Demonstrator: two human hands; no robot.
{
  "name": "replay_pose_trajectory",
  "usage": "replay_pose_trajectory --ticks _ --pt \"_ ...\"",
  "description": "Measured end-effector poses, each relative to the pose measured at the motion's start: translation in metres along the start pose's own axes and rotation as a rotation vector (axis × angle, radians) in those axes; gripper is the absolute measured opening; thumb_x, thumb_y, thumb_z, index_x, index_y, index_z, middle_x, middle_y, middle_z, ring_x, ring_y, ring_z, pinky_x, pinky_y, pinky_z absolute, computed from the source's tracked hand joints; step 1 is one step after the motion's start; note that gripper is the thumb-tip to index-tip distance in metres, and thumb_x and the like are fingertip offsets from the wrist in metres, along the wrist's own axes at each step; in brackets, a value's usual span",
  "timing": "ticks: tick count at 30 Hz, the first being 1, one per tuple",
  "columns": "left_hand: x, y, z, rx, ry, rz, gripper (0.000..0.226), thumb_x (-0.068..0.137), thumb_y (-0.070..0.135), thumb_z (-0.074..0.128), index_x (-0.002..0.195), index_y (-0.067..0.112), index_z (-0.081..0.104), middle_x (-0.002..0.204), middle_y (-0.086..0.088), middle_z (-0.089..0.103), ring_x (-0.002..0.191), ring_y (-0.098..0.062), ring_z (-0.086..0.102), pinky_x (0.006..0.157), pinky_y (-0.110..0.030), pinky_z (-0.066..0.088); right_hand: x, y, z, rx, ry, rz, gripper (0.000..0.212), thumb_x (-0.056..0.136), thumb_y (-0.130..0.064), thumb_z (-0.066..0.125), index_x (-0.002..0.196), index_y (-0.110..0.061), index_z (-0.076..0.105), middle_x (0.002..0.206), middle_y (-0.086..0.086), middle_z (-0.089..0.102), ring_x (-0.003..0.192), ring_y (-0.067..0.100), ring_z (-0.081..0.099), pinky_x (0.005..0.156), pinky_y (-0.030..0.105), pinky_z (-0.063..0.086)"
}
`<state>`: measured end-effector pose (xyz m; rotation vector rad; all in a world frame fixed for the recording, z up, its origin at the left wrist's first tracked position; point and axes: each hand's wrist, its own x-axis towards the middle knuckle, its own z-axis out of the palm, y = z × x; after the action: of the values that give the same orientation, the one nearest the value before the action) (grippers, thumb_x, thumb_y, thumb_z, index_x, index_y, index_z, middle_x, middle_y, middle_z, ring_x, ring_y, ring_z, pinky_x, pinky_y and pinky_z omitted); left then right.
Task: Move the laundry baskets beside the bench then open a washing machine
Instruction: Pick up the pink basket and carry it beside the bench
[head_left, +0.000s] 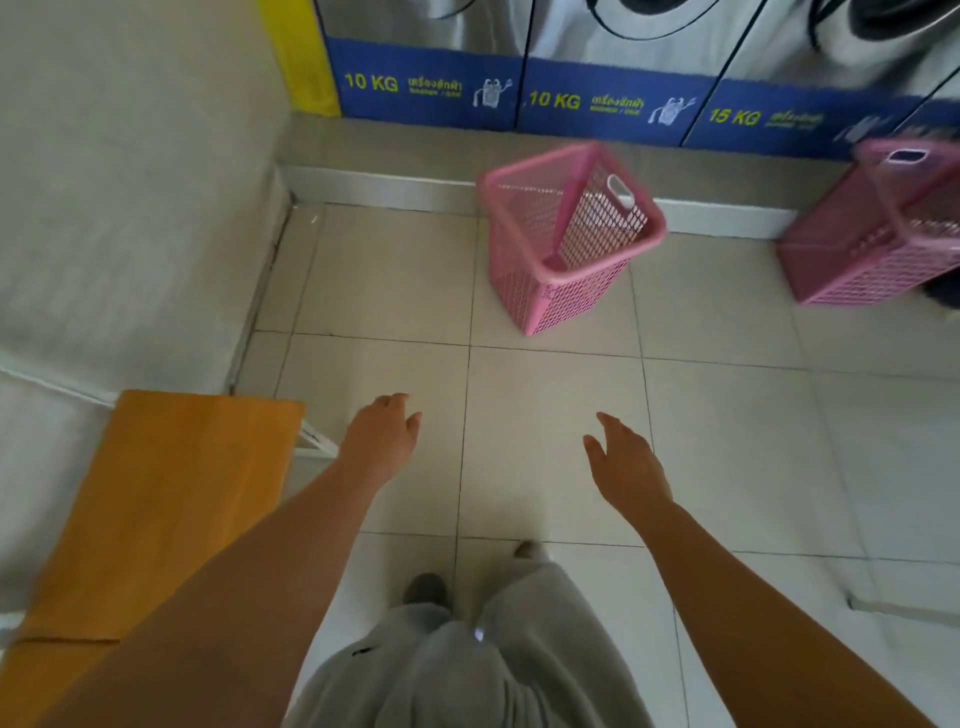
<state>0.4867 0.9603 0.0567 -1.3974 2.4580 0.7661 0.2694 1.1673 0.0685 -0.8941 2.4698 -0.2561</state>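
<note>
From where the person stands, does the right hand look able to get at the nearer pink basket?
Probably yes, after a step forward. The right hand is open and empty, and only bare floor tiles lie between it and the nearer pink basket, whose rim faces the person. Right now it hangs well short.

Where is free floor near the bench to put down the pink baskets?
Bare tiles lie between the bench end, the grey wall and the nearer pink basket. It is crowded on the right, where the second basket stands below the washing machines.
</note>
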Motion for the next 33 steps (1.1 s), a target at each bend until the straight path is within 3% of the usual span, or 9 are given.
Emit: replay_pose_trajectory --ticks 16,22,33 --pt "0.266 0.187 -0.039 -0.103 0.021 -0.104 0.049 0.100 0.033 0.040 0.142 0.008 0.038 0.138 -0.017 0.049 0.126 -0.035 0.048 0.101 -0.045 0.042 0.316 0.049 -0.145 -0.026 -0.011 -0.019 0.051 0.100 -0.033 0.041 0.146 -0.014 0.033 0.149 0.008 0.042 0.135 0.028 0.041 0.109 0.044 0.036" --pt "0.369 0.228 -0.054 -0.113 0.028 -0.137 0.050 0.100 0.033 0.041 0.143 0.008 0.035 0.141 -0.017 0.047 0.127 -0.034 0.048 0.102 -0.043 0.042 0.433 0.056 -0.174 -0.080 -0.025 -0.038 0.054 0.099 -0.032 0.042 0.148 -0.013 0.028 0.153 0.009 0.036 0.139 0.028 0.036 0.110 0.046 0.034" --pt "0.525 0.274 -0.064 -0.150 -0.057 -0.321 0.051 0.099 0.033 0.043 0.144 0.011 0.033 0.144 -0.015 0.044 0.129 -0.034 0.048 0.102 -0.046 0.043 0.615 0.066 -0.202 -0.025 -0.030 -0.001 0.053 0.095 -0.030 0.052 0.141 -0.012 0.032 0.137 0.016 0.053 0.117 0.038 0.057 0.093 0.054 0.051"
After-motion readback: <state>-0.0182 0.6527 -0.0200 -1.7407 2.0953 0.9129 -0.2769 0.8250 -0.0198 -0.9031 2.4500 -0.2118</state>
